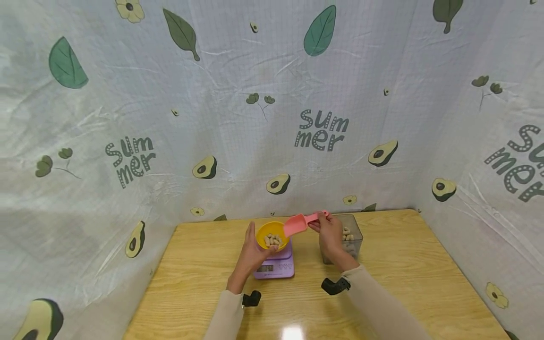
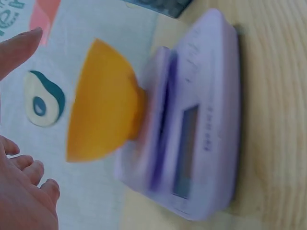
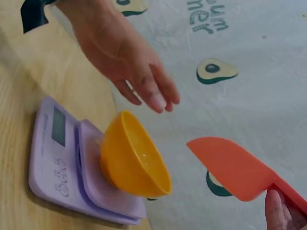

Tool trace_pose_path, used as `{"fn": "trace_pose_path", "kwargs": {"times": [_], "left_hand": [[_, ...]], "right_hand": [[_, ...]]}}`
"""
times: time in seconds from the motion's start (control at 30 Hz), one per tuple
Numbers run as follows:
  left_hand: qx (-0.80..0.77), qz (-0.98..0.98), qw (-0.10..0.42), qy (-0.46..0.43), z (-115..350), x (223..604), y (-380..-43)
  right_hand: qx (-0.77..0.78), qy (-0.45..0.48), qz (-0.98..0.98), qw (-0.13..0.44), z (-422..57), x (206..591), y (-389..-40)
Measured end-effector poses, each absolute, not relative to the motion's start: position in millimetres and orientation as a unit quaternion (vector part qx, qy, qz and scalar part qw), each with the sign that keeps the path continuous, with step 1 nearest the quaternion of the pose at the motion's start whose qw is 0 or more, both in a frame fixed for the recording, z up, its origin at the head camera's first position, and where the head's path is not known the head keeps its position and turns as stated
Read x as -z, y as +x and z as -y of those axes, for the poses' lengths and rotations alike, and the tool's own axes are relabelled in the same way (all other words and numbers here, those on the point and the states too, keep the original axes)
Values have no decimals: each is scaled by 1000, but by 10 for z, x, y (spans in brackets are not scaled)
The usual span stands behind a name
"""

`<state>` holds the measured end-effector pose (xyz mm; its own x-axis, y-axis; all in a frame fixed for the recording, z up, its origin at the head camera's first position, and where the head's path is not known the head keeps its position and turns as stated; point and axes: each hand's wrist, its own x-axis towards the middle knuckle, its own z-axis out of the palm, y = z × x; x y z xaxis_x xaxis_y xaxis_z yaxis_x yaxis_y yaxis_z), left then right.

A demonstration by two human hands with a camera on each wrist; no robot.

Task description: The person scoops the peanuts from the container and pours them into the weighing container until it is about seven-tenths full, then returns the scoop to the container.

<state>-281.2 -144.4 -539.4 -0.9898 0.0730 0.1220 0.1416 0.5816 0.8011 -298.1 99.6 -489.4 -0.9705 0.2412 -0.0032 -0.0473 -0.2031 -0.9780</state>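
A yellow bowl (image 1: 271, 227) with several unshelled peanuts (image 1: 272, 240) in it sits on a lilac kitchen scale (image 1: 284, 270). My left hand (image 1: 251, 255) is beside and above the bowl, thumb and fingers spread apart, holding nothing; both wrist views show it apart from the bowl. The handle of a pink scoop (image 1: 295, 225) is gripped in my right hand (image 1: 330, 234). The scoop's blade is raised at the bowl's right side, its tip overlapping the rim in the head view. No peanuts show on the visible part of the scoop.
Right of the scale, partly behind my right hand, stands a clear plastic container (image 1: 351, 222) with more peanuts (image 1: 347, 234). Everything rests on a wooden table (image 1: 199, 264). A printed sheet (image 1: 238, 141) hangs close behind and along both sides.
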Motion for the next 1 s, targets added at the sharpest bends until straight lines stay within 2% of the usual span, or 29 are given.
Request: {"fn": "trace_pose_path", "kwargs": {"times": [0.23, 0.47, 0.73, 1.0], "left_hand": [[454, 887, 48, -75, 1341, 5216, -2764], [469, 870, 58, -139, 1093, 5051, -2778], [463, 869, 7, -174, 617, 5037, -2840], [441, 874, -39, -200, 135, 5167, -2905]], "right_hand": [[-750, -88, 645, 118, -1254, 4806, -2905], [-732, -98, 659, 142, -1585, 4681, -2908], [-693, -119, 690, 171, -1952, 4644, -2908], [-638, -132, 741, 163, -2190, 4713, -2974]]}}
